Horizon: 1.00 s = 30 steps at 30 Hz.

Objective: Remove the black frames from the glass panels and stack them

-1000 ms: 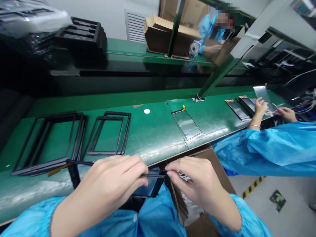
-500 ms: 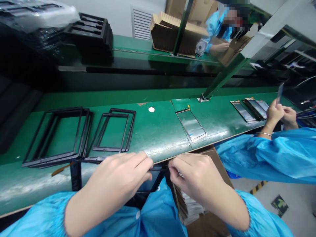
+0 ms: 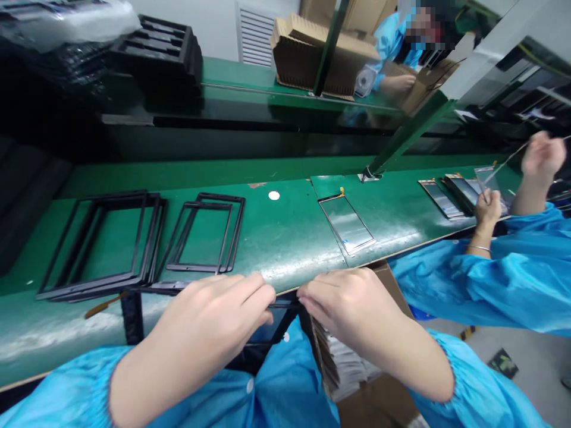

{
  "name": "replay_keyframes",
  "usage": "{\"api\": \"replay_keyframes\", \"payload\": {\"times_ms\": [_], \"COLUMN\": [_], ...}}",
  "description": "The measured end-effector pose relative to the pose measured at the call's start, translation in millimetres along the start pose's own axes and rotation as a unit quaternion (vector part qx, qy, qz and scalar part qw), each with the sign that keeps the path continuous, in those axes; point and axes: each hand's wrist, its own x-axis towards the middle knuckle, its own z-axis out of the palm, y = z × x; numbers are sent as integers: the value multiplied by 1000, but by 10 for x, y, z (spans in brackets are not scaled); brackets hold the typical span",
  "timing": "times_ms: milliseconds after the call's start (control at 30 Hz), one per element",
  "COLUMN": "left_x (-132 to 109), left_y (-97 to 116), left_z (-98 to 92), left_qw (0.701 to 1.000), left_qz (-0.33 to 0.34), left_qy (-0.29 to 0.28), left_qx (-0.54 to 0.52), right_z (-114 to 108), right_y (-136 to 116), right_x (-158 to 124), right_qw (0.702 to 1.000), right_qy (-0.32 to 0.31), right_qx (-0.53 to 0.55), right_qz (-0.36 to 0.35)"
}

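Just below the bench's front edge, a thin black rectangular frame is held close to my body, mostly hidden by my hands. My left hand curls over its left part with closed fingers. At the right corner, the fingertips of my right hand pinch together on the frame's edge. Left of my hands, more black frames lie overlapping on the green bench, beside a larger stack of frames. A clear glass touch panel with a yellow flex tab rests on the bench beyond my right hand.
A brown-handled tool lies by the frames. A green post rises from the bench. At right, a co-worker's hands handle a clear panel near several stacked panels. An open carton stands below my right arm.
My right hand has shifted slightly left and its fingers have closed more at the frame's corner. The co-worker's hands have moved apart, one raised, pulling a thin strip from a panel.
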Motion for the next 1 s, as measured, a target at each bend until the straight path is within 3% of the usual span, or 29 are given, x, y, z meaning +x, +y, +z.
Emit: {"api": "replay_keyframes", "payload": {"times_ms": [100, 333, 533, 667, 800, 1000], "left_x": [17, 33, 29, -11, -26, -2], "left_y": [12, 52, 24, -32, -51, -8], "left_z": [-14, -4, -2, 20, 28, 3], "left_qw": [1000, 999, 999, 999, 999, 999], "left_qz": [1, 0, -20, -34, -33, -34], "left_qy": [-7, 0, 17, 30, 25, 21], "left_qx": [4, 46, 23, -3, -12, 7], "right_z": [-30, 49, 134, 156, 158, 141], "right_y": [-18, -68, -107, -54, 6, 29], "right_x": [58, 110, 48, -8, -40, -14], "right_qw": [999, 998, 994, 989, 990, 997], "right_qy": [-34, -14, 101, 133, 120, 45], "right_qx": [-31, -59, -50, 2, 45, 49], "right_qz": [1, -21, 15, 60, 57, 34]}}
